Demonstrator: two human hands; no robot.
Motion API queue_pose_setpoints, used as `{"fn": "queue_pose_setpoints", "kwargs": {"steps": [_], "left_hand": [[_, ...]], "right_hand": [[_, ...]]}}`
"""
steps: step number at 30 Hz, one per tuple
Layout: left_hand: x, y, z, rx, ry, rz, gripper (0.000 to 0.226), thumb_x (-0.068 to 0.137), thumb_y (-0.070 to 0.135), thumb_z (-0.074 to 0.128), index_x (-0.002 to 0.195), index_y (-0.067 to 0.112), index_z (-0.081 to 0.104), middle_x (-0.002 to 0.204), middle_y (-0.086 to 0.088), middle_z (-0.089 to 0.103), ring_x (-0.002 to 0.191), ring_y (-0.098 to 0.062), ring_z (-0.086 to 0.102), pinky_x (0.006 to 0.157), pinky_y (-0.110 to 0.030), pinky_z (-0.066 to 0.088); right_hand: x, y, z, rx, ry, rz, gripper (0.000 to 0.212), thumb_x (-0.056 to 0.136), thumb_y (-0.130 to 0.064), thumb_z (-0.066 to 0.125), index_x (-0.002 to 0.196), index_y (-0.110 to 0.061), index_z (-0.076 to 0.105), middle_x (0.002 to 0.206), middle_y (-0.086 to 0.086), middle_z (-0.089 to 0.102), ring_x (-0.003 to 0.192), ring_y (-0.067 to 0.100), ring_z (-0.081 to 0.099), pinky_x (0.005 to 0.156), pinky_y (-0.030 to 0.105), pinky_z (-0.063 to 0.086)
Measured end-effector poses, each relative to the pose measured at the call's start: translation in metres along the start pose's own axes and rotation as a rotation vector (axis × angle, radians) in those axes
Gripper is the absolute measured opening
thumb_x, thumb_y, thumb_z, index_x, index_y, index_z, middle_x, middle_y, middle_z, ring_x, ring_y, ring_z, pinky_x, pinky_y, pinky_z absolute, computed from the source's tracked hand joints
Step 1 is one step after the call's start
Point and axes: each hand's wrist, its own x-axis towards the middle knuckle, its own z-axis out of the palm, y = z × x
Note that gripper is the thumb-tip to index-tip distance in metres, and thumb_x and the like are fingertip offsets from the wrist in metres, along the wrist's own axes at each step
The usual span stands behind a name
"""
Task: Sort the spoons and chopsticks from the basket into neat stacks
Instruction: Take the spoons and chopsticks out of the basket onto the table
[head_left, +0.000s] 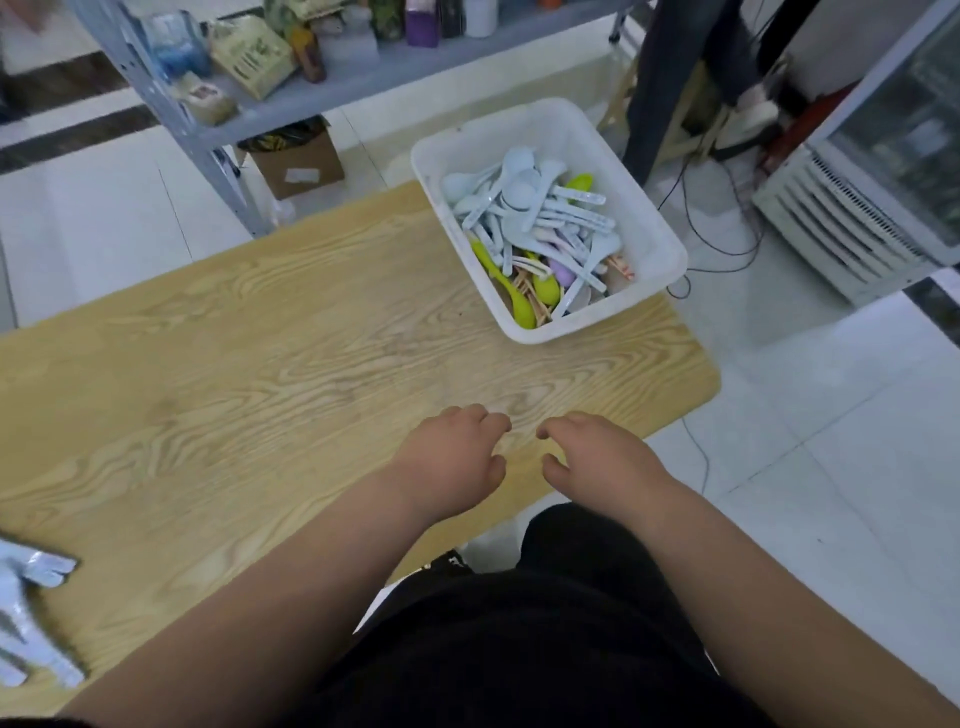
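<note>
- Reaching over counter (260, 364), lower centre: left grip (452, 452), right grip (597, 452), both loosely curled, holding nothing.
- Basket (660, 249), upper right: spoons (524, 208) jumbled over chopsticks (524, 291).

I see a light wooden table (260, 364) on a shiny white tile floor (831, 415) with a dark stripe (78, 137). Behind the table stands a grey metal shelf (363, 78), and a brown cardboard box (298, 166) sits under it. On the right is a white fridge (841, 223) with black cables (727, 249) beside it.
</note>
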Motion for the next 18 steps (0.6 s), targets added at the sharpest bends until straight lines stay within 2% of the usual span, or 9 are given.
{"fn": "queue_pose_setpoints", "kwargs": {"steps": [5, 9, 11, 13, 15, 17, 18], "left_hand": [[0.045, 0.007, -0.018, -0.022, 0.075, -0.040, 0.054, 0.096, 0.035, 0.050, 0.147, 0.019, 0.039, 0.137, -0.007, 0.050, 0.125, -0.029, 0.047, 0.099, -0.043, 0.045], [0.096, 0.020, -0.034, -0.025, 0.167, -0.080, 0.069, 0.097, 0.037, 0.050, 0.156, 0.014, 0.022, 0.154, -0.008, 0.032, 0.143, -0.027, 0.027, 0.116, -0.040, 0.029], [0.124, 0.028, -0.042, 0.001, 0.173, -0.104, 0.071, 0.098, 0.036, 0.049, 0.157, 0.012, 0.017, 0.157, -0.010, 0.027, 0.145, -0.027, 0.023, 0.119, -0.038, 0.023], [0.150, 0.034, -0.046, 0.034, 0.126, -0.151, 0.068, 0.100, 0.035, 0.047, 0.157, 0.012, 0.018, 0.158, -0.010, 0.029, 0.145, -0.028, 0.026, 0.120, -0.038, 0.018], [0.169, 0.041, -0.044, 0.049, 0.044, -0.202, 0.059, 0.102, 0.033, 0.042, 0.155, 0.013, 0.024, 0.153, -0.009, 0.039, 0.139, -0.028, 0.037, 0.120, -0.041, 0.018], [0.179, 0.051, -0.040, 0.015, -0.035, -0.265, 0.047, 0.104, 0.032, 0.038, 0.147, 0.014, 0.036, 0.142, -0.010, 0.051, 0.125, -0.031, 0.051, 0.113, -0.043, 0.032], [0.181, 0.056, -0.038, -0.022, -0.044, -0.301, 0.042, 0.104, 0.032, 0.037, 0.143, 0.014, 0.042, 0.137, -0.010, 0.054, 0.119, -0.032, 0.054, 0.105, -0.043, 0.040]], "right_hand": [[0.041, 0.044, -0.021, 0.027, 0.045, -0.053, 0.045, 0.097, -0.035, 0.051, 0.141, -0.024, 0.052, 0.140, -0.002, 0.052, 0.130, 0.020, 0.046, 0.098, 0.038, 0.047], [0.086, 0.095, -0.053, 0.009, 0.198, -0.159, 0.050, 0.097, -0.027, 0.053, 0.146, -0.015, 0.048, 0.151, 0.009, 0.041, 0.142, 0.027, 0.032, 0.114, 0.039, 0.033], [0.114, 0.120, -0.072, -0.049, 0.216, -0.193, 0.054, 0.099, -0.032, 0.050, 0.148, -0.013, 0.044, 0.154, 0.015, 0.037, 0.145, 0.031, 0.028, 0.117, 0.045, 0.031], [0.141, 0.143, -0.089, -0.128, 0.144, -0.206, 0.055, 0.101, -0.042, 0.043, 0.148, -0.015, 0.044, 0.152, 0.015, 0.041, 0.143, 0.032, 0.034, 0.114, 0.048, 0.034], [0.158, 0.158, -0.105, -0.233, 0.011, -0.226, 0.047, 0.102, -0.047, 0.037, 0.137, -0.020, 0.053, 0.136, 0.011, 0.057, 0.124, 0.030, 0.051, 0.102, 0.047, 0.044], [0.164, 0.167, -0.118, -0.334, -0.102, -0.294, 0.041, 0.103, -0.050, 0.031, 0.120, -0.025, 0.058, 0.113, 0.006, 0.065, 0.101, 0.028, 0.059, 0.086, 0.044, 0.050], [0.165, 0.171, -0.121, -0.352, -0.134, -0.331, 0.038, 0.103, -0.050, 0.030, 0.116, -0.027, 0.057, 0.109, 0.004, 0.065, 0.097, 0.027, 0.059, 0.081, 0.042, 0.050]]}}
